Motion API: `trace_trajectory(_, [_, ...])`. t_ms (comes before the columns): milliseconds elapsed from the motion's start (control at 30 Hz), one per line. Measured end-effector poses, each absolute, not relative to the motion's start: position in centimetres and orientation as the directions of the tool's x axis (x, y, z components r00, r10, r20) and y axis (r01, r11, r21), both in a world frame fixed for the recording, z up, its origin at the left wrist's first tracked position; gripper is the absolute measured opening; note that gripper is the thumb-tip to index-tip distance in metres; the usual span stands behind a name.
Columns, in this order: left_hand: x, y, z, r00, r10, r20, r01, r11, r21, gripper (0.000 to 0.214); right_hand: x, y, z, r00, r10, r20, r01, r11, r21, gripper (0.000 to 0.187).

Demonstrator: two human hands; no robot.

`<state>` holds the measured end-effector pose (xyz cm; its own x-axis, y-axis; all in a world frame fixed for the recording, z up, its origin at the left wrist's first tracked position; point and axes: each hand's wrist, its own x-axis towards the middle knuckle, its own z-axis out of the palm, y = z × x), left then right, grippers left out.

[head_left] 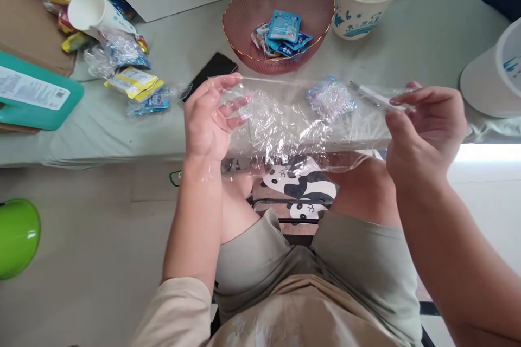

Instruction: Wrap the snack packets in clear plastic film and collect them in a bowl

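One clear bag (280,124) stretches lengthwise, left to right, between both hands at the front edge of the desk (109,138); I see the right hand (427,124) pinching one end, the left hand (209,116) spread at the other.

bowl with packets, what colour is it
The bowl is pink with gold edging; head view.

Close head-worn view, forward and down over table (431,21)
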<state>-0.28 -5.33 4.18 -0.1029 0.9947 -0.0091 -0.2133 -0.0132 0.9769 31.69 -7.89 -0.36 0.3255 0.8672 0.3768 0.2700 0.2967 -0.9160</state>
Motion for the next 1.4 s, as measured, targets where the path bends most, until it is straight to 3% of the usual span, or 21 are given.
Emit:
trace_trajectory(133, [-0.3,-3.9,2.7,-0.098,0.990,-0.102,-0.236,0.076,0.969,0.031,31.1,-5.9,-1.4,0.232,0.878,0.420,0.098,0.408,-0.908,0.041])
trace_trajectory(400, [-0.5,-2.4,-0.1,-0.277,0.946,-0.171,-0.096,0.150,0.984,0.034,29.8,-1.8,-1.1,0.317,0.926,0.205,0.063,0.195,-0.979,0.019])
trace_trajectory(567, [-1.0,-1.5,-0.9,-0.305,0.934,-0.185,0.029,0.203,0.979,0.056,29.1,-1.4,-0.8,0.362,0.905,0.224,0.155,0.178,-0.972,0.017])
trace_trajectory(700, [-1.1,-1.1,-0.3,-0.287,0.923,-0.257,0.022,0.274,0.961,0.060,28.6,-1.5,-0.2,0.376,0.902,0.210,0.181,0.151,-0.972,0.012])
trace_trajectory(900, [-1.0,-2.0,0.8,-0.032,0.953,-0.301,0.024,0.301,0.953,0.032,28.1,-1.3,-0.1,0.376,0.895,0.240,0.233,0.159,-0.959,0.014])
trace_trajectory(1100, [-1.3,-2.6,0.6,-0.198,0.948,-0.250,-0.052,0.245,0.968,0.022,28.7,-2.3,-0.9,0.359,0.920,0.160,0.340,0.031,-0.940,0.031])
trace_trajectory(1167, [-1.3,-2.9,0.7,-0.196,0.957,-0.213,-0.099,0.197,0.975,0.027,29.6,-2.7,-1.4,0.351,0.915,0.199,0.405,0.043,-0.913,0.036])
trace_trajectory(1267, [-1.0,-3.4,1.2,-0.132,0.977,-0.168,-0.155,0.147,0.977,0.035,31.2,-3.4,-1.3,0.315,0.864,0.393,0.544,0.175,-0.821,0.042])
trace_trajectory(1400, [-0.3,-4.3,2.2,-0.017,0.981,-0.195,-0.156,0.191,0.969,0.036,31.5,-4.0,1.0,0.068,0.802,0.594,0.587,0.449,-0.673,0.037])
